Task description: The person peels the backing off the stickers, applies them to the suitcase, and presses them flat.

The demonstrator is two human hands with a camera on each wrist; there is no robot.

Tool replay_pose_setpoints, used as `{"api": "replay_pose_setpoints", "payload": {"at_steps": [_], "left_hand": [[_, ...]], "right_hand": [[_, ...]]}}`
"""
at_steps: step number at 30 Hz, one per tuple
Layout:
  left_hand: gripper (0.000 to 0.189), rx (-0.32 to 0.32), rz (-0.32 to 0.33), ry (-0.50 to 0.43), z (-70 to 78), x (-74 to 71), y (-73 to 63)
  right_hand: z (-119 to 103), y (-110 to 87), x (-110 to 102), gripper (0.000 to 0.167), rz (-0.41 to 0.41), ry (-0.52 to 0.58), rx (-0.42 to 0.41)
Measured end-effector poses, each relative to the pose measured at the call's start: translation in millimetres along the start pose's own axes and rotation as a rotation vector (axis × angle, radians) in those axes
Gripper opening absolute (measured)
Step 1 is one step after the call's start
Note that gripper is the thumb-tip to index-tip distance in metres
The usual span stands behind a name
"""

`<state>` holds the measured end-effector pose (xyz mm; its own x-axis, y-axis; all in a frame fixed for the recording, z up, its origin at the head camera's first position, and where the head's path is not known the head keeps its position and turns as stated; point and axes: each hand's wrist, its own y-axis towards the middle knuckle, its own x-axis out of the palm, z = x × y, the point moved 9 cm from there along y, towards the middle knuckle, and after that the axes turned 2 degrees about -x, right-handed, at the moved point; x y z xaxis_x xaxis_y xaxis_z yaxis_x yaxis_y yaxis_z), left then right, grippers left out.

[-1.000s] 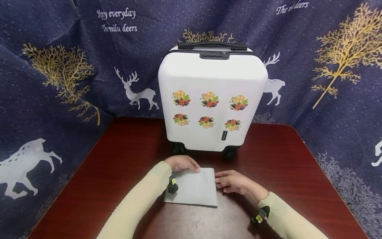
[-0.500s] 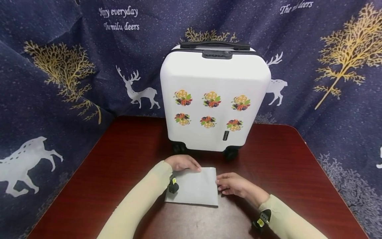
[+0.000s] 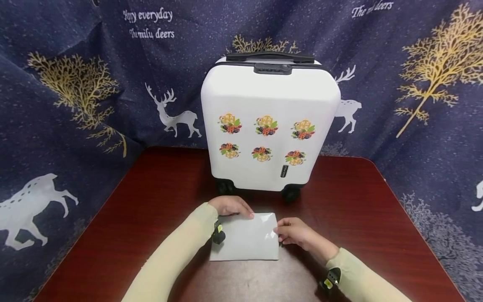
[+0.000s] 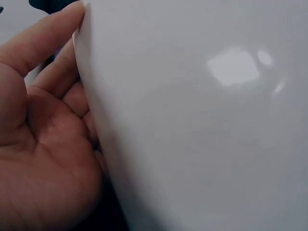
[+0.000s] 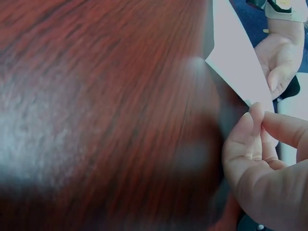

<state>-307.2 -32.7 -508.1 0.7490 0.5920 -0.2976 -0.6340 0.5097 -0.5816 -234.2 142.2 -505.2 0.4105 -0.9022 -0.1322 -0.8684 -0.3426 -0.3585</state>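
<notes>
A glossy white sheet [image 3: 247, 241] lies just above or on the table in front of the suitcase. At its far edge my left hand [image 3: 231, 206] pinches it; in the left wrist view the thumb of that left hand [image 4: 48, 130] meets the sheet's edge, and the other fingers go partly behind the sheet [image 4: 192, 144]. My right hand [image 3: 296, 233] pinches the right edge. The right wrist view shows the right thumb and index finger of the right hand [image 5: 269, 163] together at the sheet's border [image 5: 236, 53].
A white suitcase [image 3: 264, 92] with black wheels, a black handle and several fruit stickers [image 3: 266, 126] stands upright at the back of the red-brown table [image 3: 170, 176]. Behind it hangs a dark blue cloth [image 3: 113, 50] printed with deer and trees.
The sheet has shifted slightly right and its right side now catches light. My right fingers have closed on its right edge, while my left hand stays at the far edge.
</notes>
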Motion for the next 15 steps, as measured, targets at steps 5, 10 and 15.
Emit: {"api": "replay_pose_setpoints", "payload": {"at_steps": [5,10,15], "left_hand": [[0.039,0.031,-0.065,0.075,-0.4,2.4,-3.3],[0.038,0.057,-0.122,0.144,-3.6,-0.8,-14.4],[0.034,0.052,-0.132,0.165,-15.3,-17.7,-37.2]], "right_hand": [[-1,-3.5,-4,0.015,0.043,-0.094,-0.015],[-2,-7.9,-12,0.014,0.092,-0.159,-0.005],[-1,-12.9,-21,0.012,0.134,-0.18,0.015]]}}
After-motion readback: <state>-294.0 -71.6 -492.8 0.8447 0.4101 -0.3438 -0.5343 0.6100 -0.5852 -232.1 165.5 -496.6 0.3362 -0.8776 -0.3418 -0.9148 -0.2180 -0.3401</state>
